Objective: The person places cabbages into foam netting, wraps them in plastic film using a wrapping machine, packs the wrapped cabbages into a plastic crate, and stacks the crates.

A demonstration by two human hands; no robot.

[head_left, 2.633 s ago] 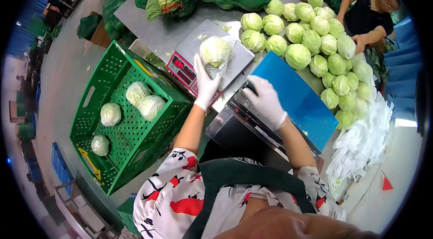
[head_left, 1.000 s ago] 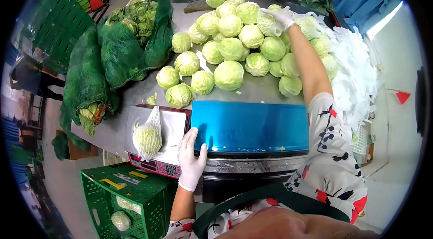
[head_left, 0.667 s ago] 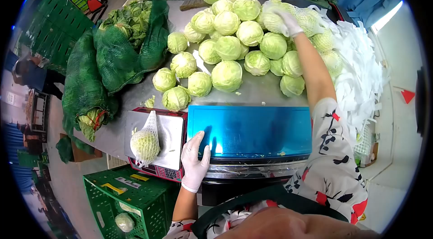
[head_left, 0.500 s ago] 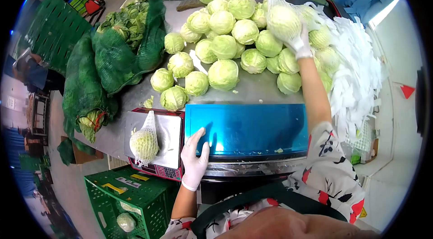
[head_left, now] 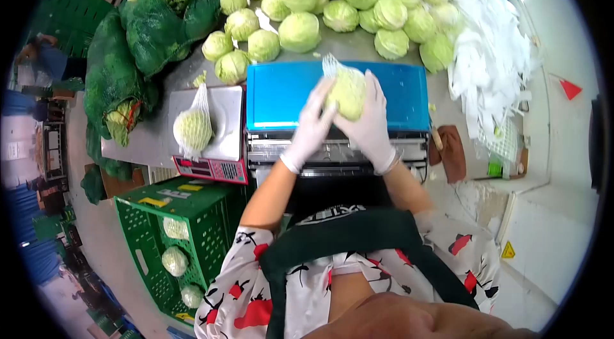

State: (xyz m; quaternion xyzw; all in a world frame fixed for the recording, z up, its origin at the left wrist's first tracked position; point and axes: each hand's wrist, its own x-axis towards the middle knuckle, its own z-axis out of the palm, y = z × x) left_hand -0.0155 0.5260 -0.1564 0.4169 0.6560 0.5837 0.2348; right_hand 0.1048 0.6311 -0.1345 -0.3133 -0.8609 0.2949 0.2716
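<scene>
A pale green cabbage [head_left: 348, 94] with white netting at its top is held between my two gloved hands, above the blue panel [head_left: 275, 99]. My left hand [head_left: 312, 126] presses against its left side. On the other side, my right hand [head_left: 371, 123] wraps round it with the fingers pointing up. Motion blurs the cabbage a little. To the left, a second cabbage in a white net [head_left: 193, 130] rests on the metal plate of a red scale [head_left: 225, 123].
Loose cabbages [head_left: 299, 32] are heaped behind the panel. White net sleeves [head_left: 489, 64] lie piled at right. Green mesh sacks [head_left: 118, 83] stand at left. Below the scale, a green crate [head_left: 217, 211] holds several cabbages. A brown cloth [head_left: 453, 152] hangs right of the panel.
My right hand has come back from the heap to the panel with the netted cabbage. My left hand has moved right and now holds it too. The view has tilted down.
</scene>
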